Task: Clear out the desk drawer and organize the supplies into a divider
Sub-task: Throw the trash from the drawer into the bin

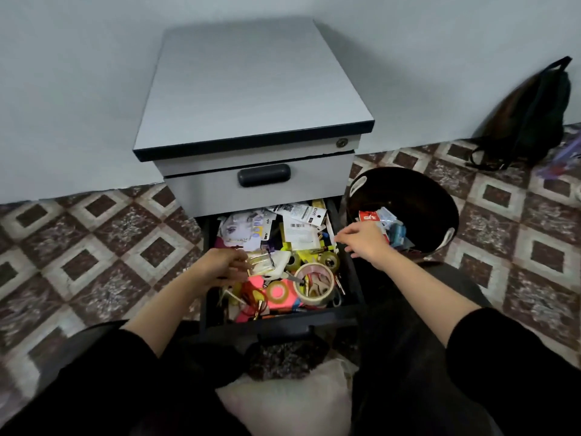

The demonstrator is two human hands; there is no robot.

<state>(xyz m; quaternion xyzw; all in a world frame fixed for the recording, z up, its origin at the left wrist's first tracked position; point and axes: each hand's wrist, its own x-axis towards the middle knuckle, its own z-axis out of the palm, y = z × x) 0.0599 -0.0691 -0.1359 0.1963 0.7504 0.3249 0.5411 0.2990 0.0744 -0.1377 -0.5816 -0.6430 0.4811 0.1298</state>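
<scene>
Two containers sit before me: the open bottom drawer (283,320) of a grey cabinet (251,83) and, just to its right on the patterned floor, a black bin (415,190). The drawer is heaped with supplies. White barcoded packets (298,229) lie at the back and a printed card (239,231) showing a drawn face lies at the back left. A wide roll of beige tape (314,283) stands near the front right with smaller clear rolls around it, over neon pink paper (255,283) and mixed yellow pieces. The bin holds a red-and-white packet (367,217) and blue and clear wrappers (396,233) on its near side. My left hand (220,267) reaches into the drawer's left side, fingers curled at a clear plastic case (261,261); blur keeps me from telling whether they grip it. My right hand (361,240) hovers over the drawer's right wall, beside the bin, fingers loosely spread, holding nothing. The upper drawer (314,187) is closed.
</scene>
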